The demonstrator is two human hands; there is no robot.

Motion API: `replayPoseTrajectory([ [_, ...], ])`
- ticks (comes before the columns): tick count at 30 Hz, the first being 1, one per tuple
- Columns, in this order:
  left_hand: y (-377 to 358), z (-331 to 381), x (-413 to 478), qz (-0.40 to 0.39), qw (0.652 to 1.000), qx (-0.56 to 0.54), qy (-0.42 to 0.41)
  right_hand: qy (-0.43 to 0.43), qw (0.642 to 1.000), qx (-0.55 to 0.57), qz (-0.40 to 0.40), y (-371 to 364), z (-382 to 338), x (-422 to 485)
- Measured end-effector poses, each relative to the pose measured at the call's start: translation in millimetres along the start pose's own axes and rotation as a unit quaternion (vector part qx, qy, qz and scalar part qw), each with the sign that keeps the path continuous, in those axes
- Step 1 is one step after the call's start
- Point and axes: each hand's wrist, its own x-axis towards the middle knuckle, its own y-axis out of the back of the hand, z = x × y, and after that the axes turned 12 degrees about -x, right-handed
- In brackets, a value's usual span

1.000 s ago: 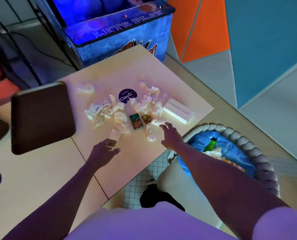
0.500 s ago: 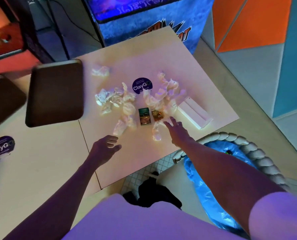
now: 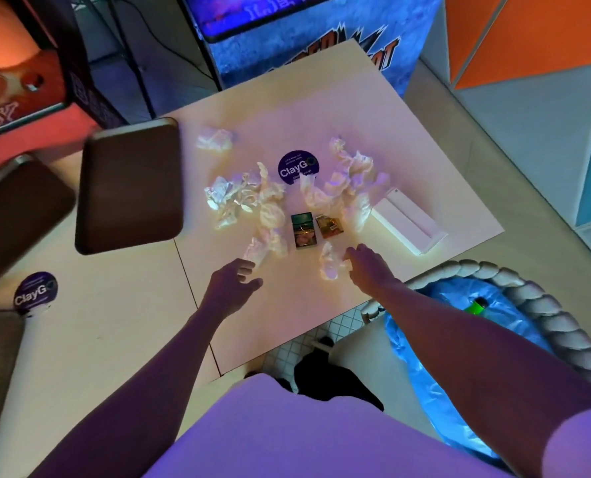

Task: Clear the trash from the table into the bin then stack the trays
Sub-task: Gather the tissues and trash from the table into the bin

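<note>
Crumpled tissue (image 3: 329,267) lies near the worktop's (image 3: 287,312) front edge, just left of my right hand (image 3: 368,269), the nearer one; left hand (image 3: 233,284) hovers beside another wad (image 3: 259,248); both hands loosely spread, holding nothing; bin (image 3: 514,288) stands off the right edge.

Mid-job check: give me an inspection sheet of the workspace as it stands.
Surface: table, light top, ClayGo sticker mid-table.
Job's things: tissues crumpled and scattered mid-table; green pack, gold wrapper, white box; tray and second tray at left, unstacked; bin with blue liner at right.
Clutter: green bottle in the bin.
Hands: left hand open over the table; right hand open, at the nearest tissue.
Cables: dark cables on the floor behind the table.
Surroundings: arcade cabinet, orange and blue wall panels.
</note>
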Motion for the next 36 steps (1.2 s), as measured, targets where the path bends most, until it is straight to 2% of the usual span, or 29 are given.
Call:
replayPoseTrajectory([
  [5,0.9,12.3,18.0,-0.021,0.997,0.064,-0.039,-0.05,0.997,0.062,-0.001,-4.7,-11.2,-15.0],
  [9,6.0,20.5,42.9,-0.086,0.97,0.207,-0.09,-0.113,0.986,0.125,0.015,-7.2,-22.8,-31.0],
  [12,8.4,27.2,59.9,-0.141,0.931,0.313,-0.124,-0.146,0.977,0.151,0.02,-12.3,-31.0,-46.9],
  [17,12.7,33.9,81.0,-0.186,0.837,0.455,-0.243,-0.2,0.962,0.185,0.02,-19.2,-51.0,-70.5],
  [21,11.3,34.1,90.9,-0.194,0.766,0.526,-0.315,-0.232,0.95,0.204,0.038,-22.8,-70.6,-81.2],
  [23,11.3,28.1,92.5,-0.195,0.747,0.535,-0.344,-0.244,0.944,0.216,0.048,-22.6,-80.8,-83.9],
  [25,14.0,16.9,90.3,-0.2,0.749,0.527,-0.348,-0.251,0.941,0.221,0.053,-21.3,-89.1,-85.5],
  [32,40.9,-35.4,68.7,-0.192,0.831,0.424,-0.303,-0.28,0.927,0.24,0.065,-21.1,-115.4,-90.0],
  [36,57.4,-51.5,59.6,-0.19,0.846,0.409,-0.285,-0.277,0.922,0.262,0.065,-21.6,-133.5,-89.4],
])
